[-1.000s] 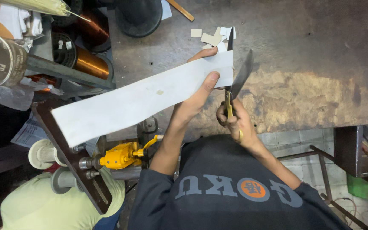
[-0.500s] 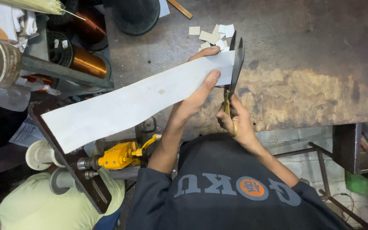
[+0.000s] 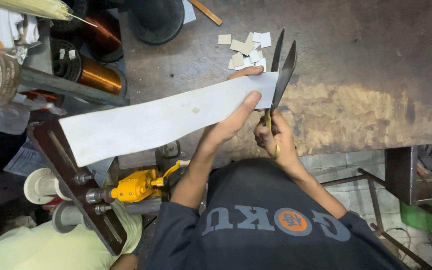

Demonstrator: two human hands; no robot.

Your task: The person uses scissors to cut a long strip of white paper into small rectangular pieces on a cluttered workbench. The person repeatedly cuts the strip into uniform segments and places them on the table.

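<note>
Head view, looking down on a dark, rust-stained metal workbench [image 3: 376,90].

Left hand [image 3: 236,117]: closed on the right end of a long white strip of stiff paper-like sheet [image 3: 161,122], thumb on top, fingers curled under the far edge. The strip runs from centre frame down to the lower left, its free end hanging off the bench edge over a dark slotted metal bracket [image 3: 76,185].

Right hand [image 3: 273,137]: fingers wrapped through the yellow handles of a pair of long-bladed steel scissors [image 3: 281,65]. Blades point toward the top of the frame, parted in a narrow V, standing at the strip's right end just beside the left thumb. Whether the blades already bite into the sheet cannot be told.

Upper centre, on the bench beyond the strip's end: a small heap of pale square cut pieces [image 3: 246,50], several overlapping.

Progress, as judged: the heap suggests a number of squares are already cut off; nearly the whole strip is uncut, so most of the cutting seems left.

Also present: copper wire spools [image 3: 98,75] at upper left, a yellow power tool [image 3: 136,185] at lower left under the bench edge.
</note>
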